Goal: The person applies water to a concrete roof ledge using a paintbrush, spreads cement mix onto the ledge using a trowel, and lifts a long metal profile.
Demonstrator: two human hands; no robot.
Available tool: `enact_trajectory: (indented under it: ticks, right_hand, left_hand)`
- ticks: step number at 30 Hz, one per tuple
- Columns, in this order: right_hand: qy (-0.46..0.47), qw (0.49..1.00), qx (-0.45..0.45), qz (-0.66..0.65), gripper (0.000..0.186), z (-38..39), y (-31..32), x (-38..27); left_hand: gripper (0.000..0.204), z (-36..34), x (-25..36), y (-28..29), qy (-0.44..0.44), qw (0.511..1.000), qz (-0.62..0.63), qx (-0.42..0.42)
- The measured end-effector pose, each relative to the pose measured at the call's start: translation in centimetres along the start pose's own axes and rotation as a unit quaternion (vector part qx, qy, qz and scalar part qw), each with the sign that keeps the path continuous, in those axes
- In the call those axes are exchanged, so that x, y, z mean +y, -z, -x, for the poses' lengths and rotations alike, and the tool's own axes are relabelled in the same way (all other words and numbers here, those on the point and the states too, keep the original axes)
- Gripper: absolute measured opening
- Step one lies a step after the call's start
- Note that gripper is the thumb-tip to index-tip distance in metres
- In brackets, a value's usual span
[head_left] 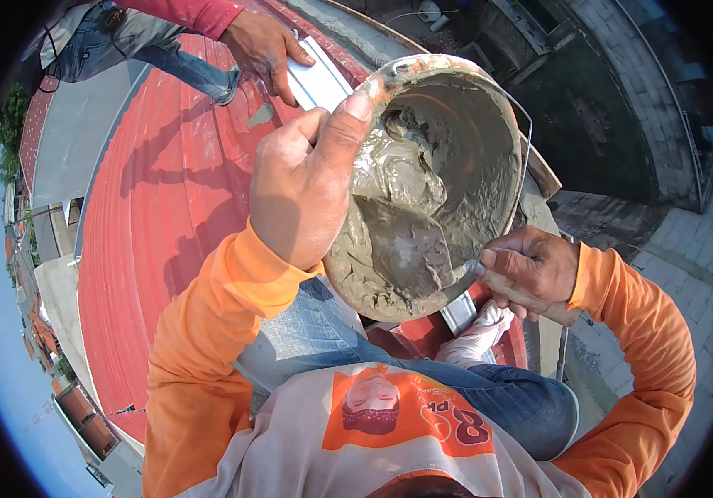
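Note:
My left hand is closed on the upper left rim of a bucket, which is tipped so that its inside faces me. Wet grey mortar coats the wall and lies thick along the left and lower side. My right hand is wrapped round the handle of a trowel. The trowel's blade, smeared with mortar, lies inside the bucket against the mix. A thin wire bail curves past the bucket's right side.
A co-worker's hand holds a white flat piece just beyond the bucket. Red metal roofing slopes away on the left. To the right, the roof edge drops to paving far below. My foot is under the bucket.

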State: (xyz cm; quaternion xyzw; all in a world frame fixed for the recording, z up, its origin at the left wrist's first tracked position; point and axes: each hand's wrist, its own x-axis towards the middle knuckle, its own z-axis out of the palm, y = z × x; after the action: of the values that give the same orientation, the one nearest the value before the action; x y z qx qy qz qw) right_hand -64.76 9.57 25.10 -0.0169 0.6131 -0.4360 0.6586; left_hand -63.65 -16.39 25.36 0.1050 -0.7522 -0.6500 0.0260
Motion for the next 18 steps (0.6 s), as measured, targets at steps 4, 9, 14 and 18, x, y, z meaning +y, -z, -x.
enact_trajectory:
  ticks: [4,9,14,18]
  right_hand:
    - [0.007,0.969,-0.094,-0.227,0.043,-1.2,0.1,4.9]
    - [0.131,0.919,-0.173,-0.33,0.042,-1.8,0.1,10.8]
    - [0.212,0.891,-0.048,-0.398,0.037,1.9,1.0,14.1]
    - [0.146,0.87,0.142,-0.448,0.034,7.3,1.4,21.4]
  left_hand:
    - [0.044,0.4,0.9,0.4,0.022,0.998,-0.039,-0.048]
    - [0.041,-0.1,0.6,0.7,0.061,0.996,0.055,-0.042]
    - [0.044,-1.9,-0.6,3.0,0.157,0.977,0.142,-0.038]
    - [0.047,-2.4,-0.1,2.8,0.189,0.972,0.134,-0.037]
